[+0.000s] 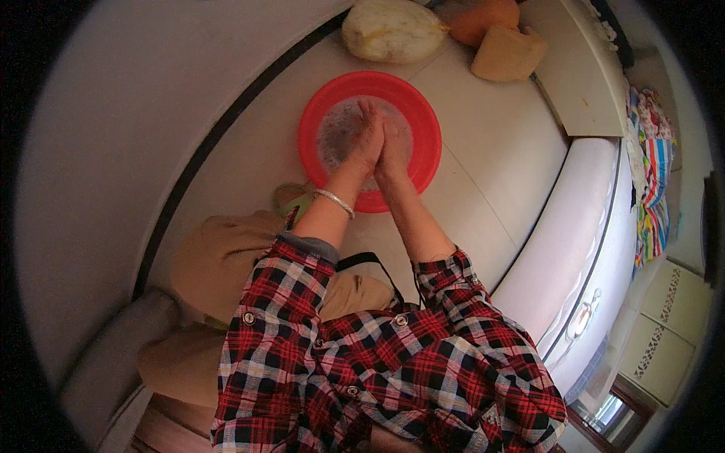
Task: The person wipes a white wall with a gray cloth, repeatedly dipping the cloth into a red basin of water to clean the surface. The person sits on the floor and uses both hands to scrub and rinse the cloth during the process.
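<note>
A round red plastic basin (426, 156) stands on the tiled floor before me, with cloudy, sudsy water (334, 139) in it. Both my hands are together over the middle of the basin, their lower edges at the water. My left hand (369, 133) bears a silver bangle (335, 203) on its wrist, and its fingers point away from me. Against it lies my right hand (395, 146), palm side turned inward. Whether anything is between the palms is hidden.
A large pale melon (393, 31) lies beyond the basin, beside an orange pumpkin (484, 20) and a tan chunky object (507, 55). A wall with black skirting (212, 133) runs along the left. White furniture (558, 209) borders the right, with striped cloth (657, 170) behind.
</note>
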The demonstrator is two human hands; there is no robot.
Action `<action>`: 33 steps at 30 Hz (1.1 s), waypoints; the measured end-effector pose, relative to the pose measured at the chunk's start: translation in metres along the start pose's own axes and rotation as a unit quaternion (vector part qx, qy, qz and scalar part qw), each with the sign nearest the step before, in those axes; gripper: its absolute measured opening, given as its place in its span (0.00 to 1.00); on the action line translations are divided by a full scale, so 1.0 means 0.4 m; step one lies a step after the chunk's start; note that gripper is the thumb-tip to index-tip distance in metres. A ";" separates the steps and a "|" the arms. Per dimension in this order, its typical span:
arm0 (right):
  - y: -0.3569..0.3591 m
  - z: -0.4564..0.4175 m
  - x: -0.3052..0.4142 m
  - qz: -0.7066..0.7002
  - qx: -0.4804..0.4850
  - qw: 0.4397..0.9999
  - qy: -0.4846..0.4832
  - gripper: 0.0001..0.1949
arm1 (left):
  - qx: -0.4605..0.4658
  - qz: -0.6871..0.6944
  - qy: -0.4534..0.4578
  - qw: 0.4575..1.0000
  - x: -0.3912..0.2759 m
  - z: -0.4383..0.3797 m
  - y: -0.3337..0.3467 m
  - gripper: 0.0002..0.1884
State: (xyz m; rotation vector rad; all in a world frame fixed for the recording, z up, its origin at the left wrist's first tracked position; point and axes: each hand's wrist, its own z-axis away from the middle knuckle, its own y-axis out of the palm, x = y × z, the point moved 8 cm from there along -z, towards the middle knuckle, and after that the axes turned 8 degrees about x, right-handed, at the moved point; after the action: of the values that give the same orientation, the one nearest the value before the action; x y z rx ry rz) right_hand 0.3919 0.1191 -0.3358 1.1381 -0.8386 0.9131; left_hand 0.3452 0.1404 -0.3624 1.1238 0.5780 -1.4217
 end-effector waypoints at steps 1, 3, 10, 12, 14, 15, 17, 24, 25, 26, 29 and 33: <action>0.005 -0.005 -0.004 -0.018 0.012 1.000 0.016 0.21 | -0.004 -0.013 0.000 1.000 0.014 -0.001 0.006 0.36; -0.011 -0.019 -0.024 -0.032 0.015 0.998 0.050 0.23 | 0.006 -0.084 -0.005 0.996 0.016 -0.001 0.031 0.39; -0.082 -0.043 -0.071 -0.239 0.030 0.969 0.051 0.32 | -0.047 -0.391 0.088 0.915 -0.077 0.038 0.091 0.33; -0.030 -0.058 -0.051 -0.427 0.150 0.887 -0.093 0.22 | -0.057 -0.467 0.127 0.873 -0.093 0.038 0.105 0.31; -0.011 -0.063 -0.052 -0.355 0.175 0.913 -0.103 0.18 | -0.048 -0.523 0.157 0.836 -0.095 0.034 0.109 0.33; 0.004 -0.051 -0.021 -0.185 0.138 0.972 -0.042 0.19 | -0.041 -0.539 0.167 0.824 -0.093 0.030 0.110 0.33; -0.023 -0.047 0.014 0.135 0.071 0.987 -0.059 0.19 | -0.018 -0.527 0.171 0.832 -0.128 0.061 0.110 0.35; -0.092 -0.041 0.046 -0.277 0.084 0.955 -0.057 0.31 | 0.075 -0.508 0.218 0.830 -0.191 0.122 0.169 0.48; -0.095 -0.038 0.049 -0.256 0.079 0.962 -0.054 0.31 | 0.066 -0.499 0.237 0.831 -0.198 0.131 0.174 0.47; -0.095 -0.033 0.051 -0.237 0.077 0.967 -0.048 0.30 | 0.057 -0.490 0.255 0.831 -0.204 0.140 0.175 0.47; -0.117 -0.037 0.051 -0.200 0.068 0.977 -0.033 0.30 | 0.059 -0.501 0.274 0.819 -0.203 0.157 0.169 0.47; -0.135 -0.042 0.038 -0.163 0.065 0.984 -0.013 0.29 | 0.096 -0.503 0.216 0.831 -0.190 0.155 0.157 0.47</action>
State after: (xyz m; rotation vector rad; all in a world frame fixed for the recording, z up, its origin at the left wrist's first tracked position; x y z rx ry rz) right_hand 0.4488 0.1291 -0.3459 1.3577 -0.5971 0.6890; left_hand 0.3756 0.1099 -0.2540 1.3848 1.5436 -2.1507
